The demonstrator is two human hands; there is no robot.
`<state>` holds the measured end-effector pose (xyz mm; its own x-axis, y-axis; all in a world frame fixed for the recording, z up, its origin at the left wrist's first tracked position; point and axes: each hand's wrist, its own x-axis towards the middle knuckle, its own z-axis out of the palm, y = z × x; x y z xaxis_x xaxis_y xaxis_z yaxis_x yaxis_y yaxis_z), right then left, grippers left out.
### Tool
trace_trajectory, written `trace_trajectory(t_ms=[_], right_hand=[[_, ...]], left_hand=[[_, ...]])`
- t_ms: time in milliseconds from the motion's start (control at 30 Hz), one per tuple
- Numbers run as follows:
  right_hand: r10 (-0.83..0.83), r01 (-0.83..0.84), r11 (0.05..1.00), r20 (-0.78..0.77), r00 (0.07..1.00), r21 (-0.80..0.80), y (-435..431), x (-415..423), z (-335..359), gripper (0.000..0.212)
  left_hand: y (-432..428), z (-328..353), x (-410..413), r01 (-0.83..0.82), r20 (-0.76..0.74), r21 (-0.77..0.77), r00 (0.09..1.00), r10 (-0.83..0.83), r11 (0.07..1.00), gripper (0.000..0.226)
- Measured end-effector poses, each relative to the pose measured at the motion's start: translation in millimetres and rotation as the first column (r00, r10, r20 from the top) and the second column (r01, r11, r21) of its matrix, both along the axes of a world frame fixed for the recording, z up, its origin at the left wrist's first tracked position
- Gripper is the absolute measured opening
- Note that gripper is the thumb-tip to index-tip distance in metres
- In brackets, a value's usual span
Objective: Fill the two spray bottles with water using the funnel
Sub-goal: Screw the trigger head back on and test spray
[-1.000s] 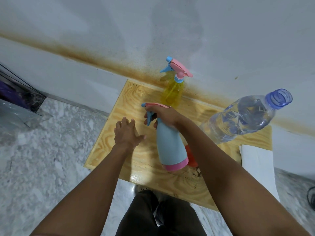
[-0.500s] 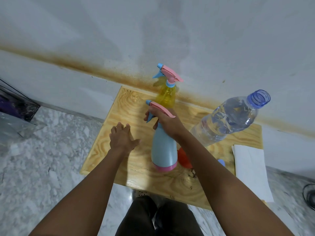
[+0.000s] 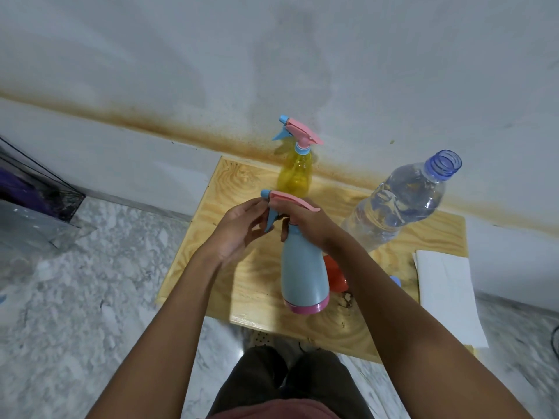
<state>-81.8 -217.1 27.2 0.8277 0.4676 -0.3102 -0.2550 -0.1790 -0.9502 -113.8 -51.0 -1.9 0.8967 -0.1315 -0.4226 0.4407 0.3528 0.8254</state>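
Head view, single frame, looking down on a small plywood board (image 3: 242,285) laid against a stained white wall (image 3: 272,55) over grey marbled floor (image 3: 75,313). Item one: blue spray bottle (image 3: 304,276) with pink base band, standing upright near the board's middle, its pink-and-blue trigger head (image 3: 287,202) on top. Right hand (image 3: 305,220): fingers wrapped round the neck just under the trigger head, closed on it. Left hand (image 3: 239,231): fingers half curled, fingertips at the nozzle and trigger end of the same head; firm contact or a mere touch cannot be told. Item two: yellow spray bottle (image 3: 296,173), translucent, upright at the board's far edge by the wall, directly behind the blue one, its own pink-and-blue head fitted, untouched. Item three: clear water bottle (image 3: 402,204), uncapped, blue threaded mouth open, water inside, standing right of both spray bottles and appearing tilted in the wide lens. Item four: orange funnel (image 3: 335,276), partly hidden behind the blue bottle's lower right side and the right forearm, resting on the board. Item five: small blue cap (image 3: 395,280), just visible past the right forearm. Item six: folded white paper (image 3: 447,297) at the board's right edge. Item seven: dark framed object (image 3: 33,192) at far left, unclear.
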Motion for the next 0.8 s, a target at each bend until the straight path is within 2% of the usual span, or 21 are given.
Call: trace_trajectory(t_ms=[167, 333, 567, 633, 700, 733, 800], right_hand=[[-0.004, 0.004, 1.0, 0.005, 1.0, 0.012, 0.0, -2.5, -0.5, 0.031], [0.013, -0.013, 1.0, 0.015, 1.0, 0.005, 0.4, -1.9, -2.5, 0.038], [0.026, -0.025, 0.997, 0.017, 1.0, -0.067, -0.9, 2.1, -2.6, 0.026], [-0.002, 0.001, 0.991, -0.007, 1.0, -0.13, 1.5, 6.5, -8.3, 0.021], [-0.033, 0.025, 0.978, -0.034, 0.999, -0.209, 4.5, 13.2, -14.4, 0.014], [-0.042, 0.028, 0.967, -0.05, 0.998, -0.255, 6.2, 16.4, -16.4, 0.012], [-0.06, 0.023, 0.939, -0.095, 0.994, -0.344, 9.0, 23.7, -22.8, 0.015]], left_hand=[[-2.5, 10.0, -7.2, -0.051, 0.085, -0.131, 0.994, 0.063, 0.99, 0.037], [-7.7, 15.9, -7.6, -0.081, 0.148, -0.051, 0.985, 0.088, 0.995, 0.035], [-3.6, 7.5, -5.9, -0.07, 0.098, -0.05, 0.992, 0.075, 0.996, 0.035], [1.1, -5.8, -4.3, -0.033, 0.061, 0.07, 0.998, 0.029, 0.997, 0.039], [7.6, -34.5, -0.5, -0.041, 0.01, 0.369, 0.999, 0.04, 0.929, 0.041], [12.9, -51.0, 0.6, -0.019, -0.015, 0.555, 0.999, 0.032, 0.832, 0.047], [27.2, -86.2, 0.5, 0.133, -0.102, 0.852, 0.991, -0.089, 0.506, 0.071]])
